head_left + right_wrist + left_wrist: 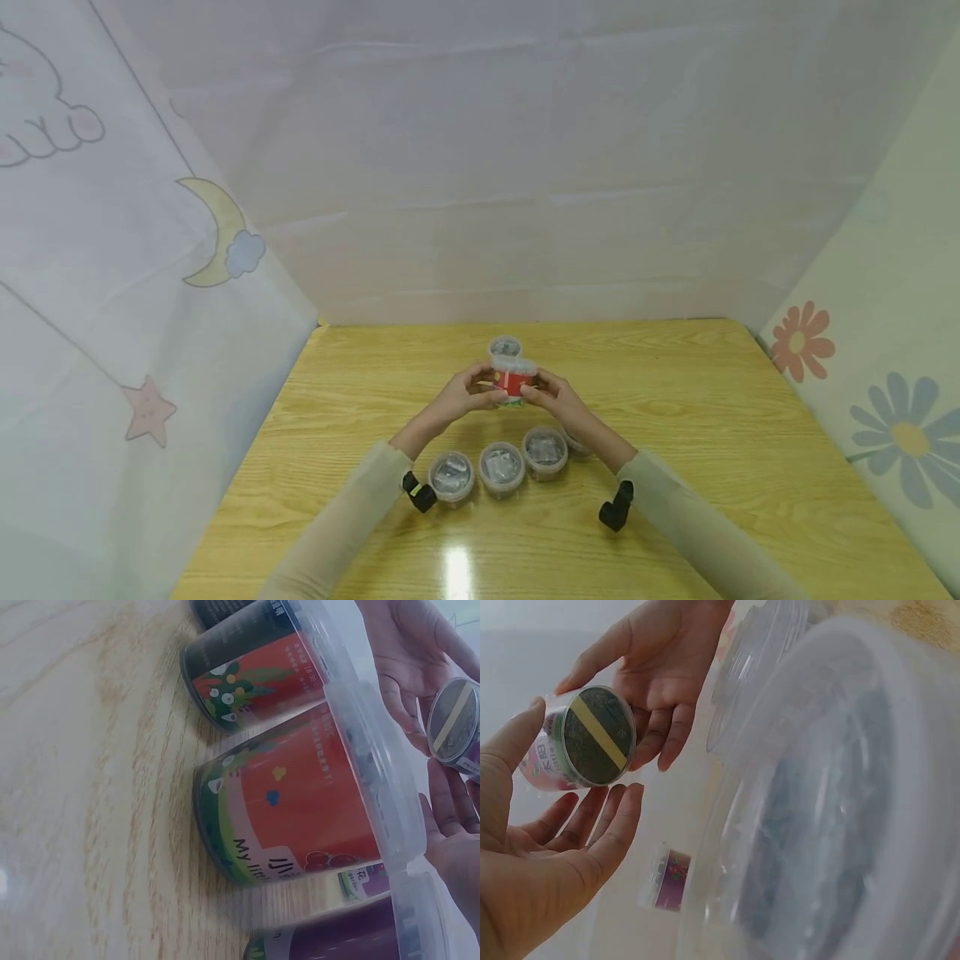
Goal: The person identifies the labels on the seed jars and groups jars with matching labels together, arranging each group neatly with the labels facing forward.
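A small clear-lidded tub (514, 382) with a red label is held up over the table between both hands. My left hand (468, 392) grips its left side, thumb toward me. From the right, my right hand (553, 395) grips the other side with thumb and fingers. In the left wrist view, the tub's dark base (600, 739) shows a pale yellow strip across it. Nearer to me than the hands stands a row of several similar tubs (502, 468), with silvery packets under their lids. The rightmost is partly hidden by my right wrist.
One more tub (505, 347) stands behind the held one, and in the left wrist view its label (673, 881) is purple. Wood-grain table (660, 367) lies beneath everything. Printed cloth walls (525, 208) enclose its back and sides.
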The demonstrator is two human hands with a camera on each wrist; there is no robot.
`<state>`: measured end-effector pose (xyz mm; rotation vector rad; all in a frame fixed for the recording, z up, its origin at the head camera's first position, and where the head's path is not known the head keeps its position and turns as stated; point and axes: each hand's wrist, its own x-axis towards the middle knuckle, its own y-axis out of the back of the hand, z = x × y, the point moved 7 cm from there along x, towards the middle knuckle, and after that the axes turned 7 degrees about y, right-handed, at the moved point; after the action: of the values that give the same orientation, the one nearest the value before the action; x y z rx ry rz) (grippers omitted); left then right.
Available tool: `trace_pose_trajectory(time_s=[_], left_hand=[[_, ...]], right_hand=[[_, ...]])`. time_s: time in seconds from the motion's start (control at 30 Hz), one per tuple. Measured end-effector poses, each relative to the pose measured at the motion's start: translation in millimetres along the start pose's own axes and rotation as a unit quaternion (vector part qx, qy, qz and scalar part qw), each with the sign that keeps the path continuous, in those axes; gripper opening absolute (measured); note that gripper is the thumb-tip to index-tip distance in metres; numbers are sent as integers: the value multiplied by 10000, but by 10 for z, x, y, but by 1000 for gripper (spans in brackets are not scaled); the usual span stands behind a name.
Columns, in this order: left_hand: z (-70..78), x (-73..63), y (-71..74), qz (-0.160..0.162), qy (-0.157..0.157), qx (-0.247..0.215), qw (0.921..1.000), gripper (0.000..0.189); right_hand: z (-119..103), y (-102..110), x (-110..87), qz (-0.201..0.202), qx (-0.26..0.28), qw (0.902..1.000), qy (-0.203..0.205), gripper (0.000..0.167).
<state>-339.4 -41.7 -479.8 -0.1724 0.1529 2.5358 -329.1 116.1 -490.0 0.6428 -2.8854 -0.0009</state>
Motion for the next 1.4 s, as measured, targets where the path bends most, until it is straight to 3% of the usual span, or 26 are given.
trace_pose_trajectory(time_s=[0.33, 0.67, 0.9, 1.07, 1.3, 1.4], left_hand=[[-26, -26, -25, -299, 236, -20, 9993, 69], [-61, -41, -34, -460, 397, -178, 9980, 76], [-93, -39, -13, -225, 464, -231, 9984, 81], [-98, -33, 6, -54, 408, -228, 9989, 74], [-59, -42, 8, 129, 225, -136, 9996, 60], [-42, -49, 2, 188, 167, -62, 9997, 61]], right_hand=[[-223, -86, -75, -245, -35, 9997, -68, 48], [38, -1, -21, -242, 63, 9996, -102, 44], [43, 3, -19, -233, -144, 9996, 19, 48], [58, 6, -18, -241, -226, 9995, 22, 50], [36, -6, -23, -323, -595, 9969, 390, 45], [19, -12, -30, -255, -641, 9971, 309, 47]])
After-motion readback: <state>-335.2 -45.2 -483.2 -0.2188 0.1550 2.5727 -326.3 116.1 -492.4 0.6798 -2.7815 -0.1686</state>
